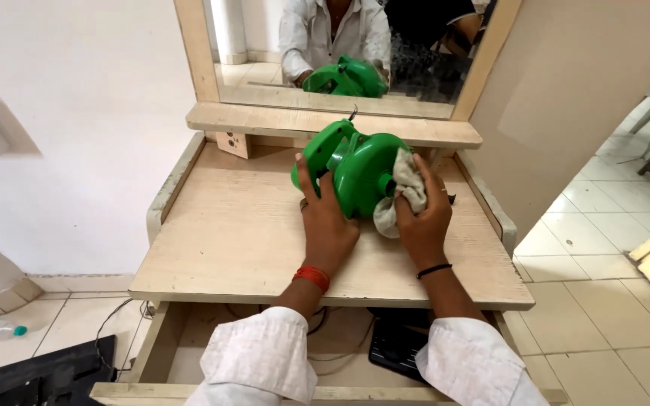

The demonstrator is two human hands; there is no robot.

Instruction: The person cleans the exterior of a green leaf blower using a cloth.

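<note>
Near the back edge of the wooden table [227, 248], a green blower [355, 169] is steadied by the left hand [327, 225], fingers closed on its housing. A grey cloth [404, 197] is clamped in the right hand [424, 222], pressed against the blower's side; wiping appears underway, extent done unclear.

A pale wooden dressing table [227, 240] fills the middle of the frame, its flat top edged by low raised sides left and right. On it, upper centre, sits a green blower [351, 165], with a grey cloth [404, 192] pressed against its right side. A narrow shelf [280, 120] runs along the back, under a mirror [265, 60].
</note>
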